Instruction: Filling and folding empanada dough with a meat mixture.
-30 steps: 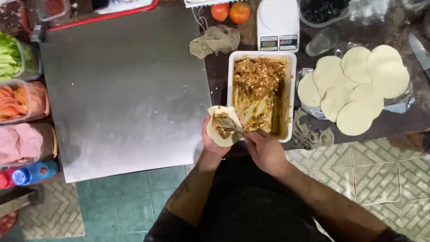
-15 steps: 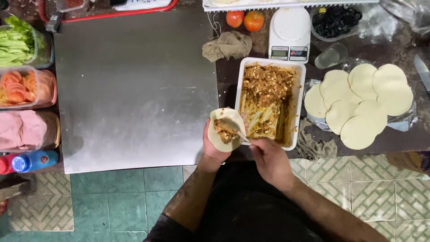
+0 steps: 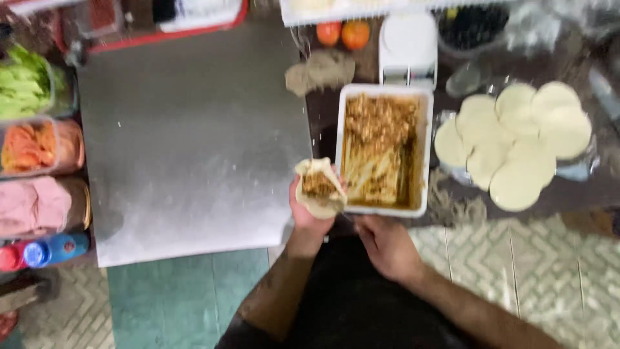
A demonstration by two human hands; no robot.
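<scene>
My left hand [image 3: 309, 218] cups a round dough disc [image 3: 319, 191] with a spoonful of brown filling in its middle, held at the near edge of the metal worktop [image 3: 187, 142]. Just right of it stands a white rectangular tray [image 3: 426, 148] of brown minced filling. My right hand [image 3: 387, 249] is below the tray's near edge, fingers curled around a thin utensil that is barely visible in the blur. It is clear of the dough.
Several plain dough discs [image 3: 516, 142] lie on plastic at the right. Behind the tray are a white kitchen scale [image 3: 407, 48], two tomatoes [image 3: 342, 32], a crumpled cloth [image 3: 316, 71] and a dark bowl [image 3: 475, 26]. Tubs of greens [image 3: 26, 84], orange slices [image 3: 35, 145] and pink slices [image 3: 39, 207] line the left edge.
My right hand has drawn back from the dough disc toward my body. The left hand still holds the filled disc, shifted slightly toward the tray. The camera view has moved.
</scene>
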